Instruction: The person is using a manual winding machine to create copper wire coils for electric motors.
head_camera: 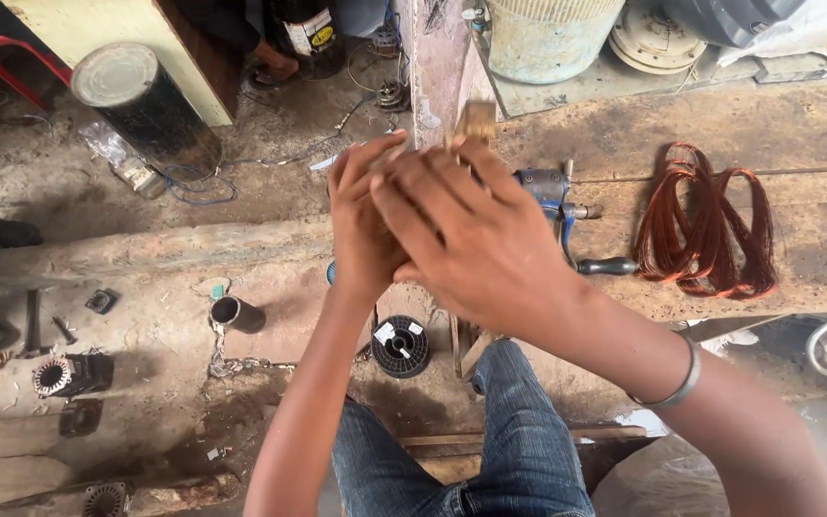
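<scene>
Both hands are raised together at the centre of the view, over the near edge of the worn wooden counter (720, 124). The left hand (364, 225) is pressed against the right hand (471, 239), the right one lying over it, and a small wooden block (477, 122) is seen sticking up just above the fingertips. It appears to be gripped between them, though which hand closes on it cannot be told. A metal bangle (674, 381) is worn on the right wrist.

Just right of the hands, a blue hand-crank winder (552, 196) with a black handle is fixed on the counter. Further right, a coil of copper wire (705, 225) is laid flat on the counter. On the floor below the hands, a black spool (400, 345) is seen beside a jeans-clad knee. Far left, a dark cylinder (145, 105) is standing.
</scene>
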